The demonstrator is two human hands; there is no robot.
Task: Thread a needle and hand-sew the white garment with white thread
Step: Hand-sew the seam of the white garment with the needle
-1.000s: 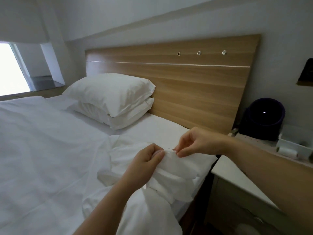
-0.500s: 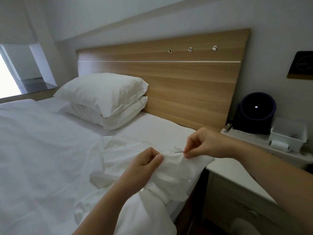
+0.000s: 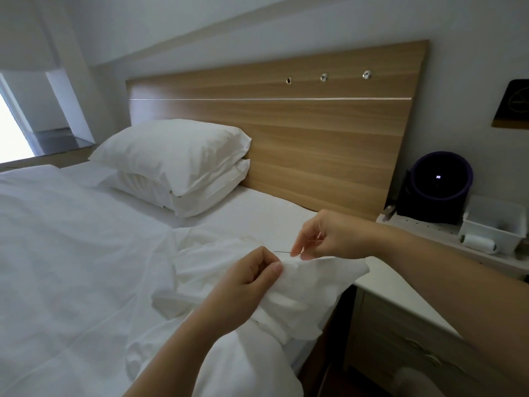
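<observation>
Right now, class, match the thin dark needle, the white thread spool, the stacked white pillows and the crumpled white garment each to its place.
1 thin dark needle
2 white thread spool
3 stacked white pillows
4 crumpled white garment

a against the wooden headboard
b pinched by the right hand
c gripped by the left hand
d beside the white plastic tray

Pairs: 1-b, 2-d, 3-a, 4-c

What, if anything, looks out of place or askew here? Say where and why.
Nothing is spilled or damaged. The thread spool lies on its side on the nightstand, outside the white tray. The white garment hangs bunched off the bed, gripped by the left hand while the right hand pinches the needle.
</observation>
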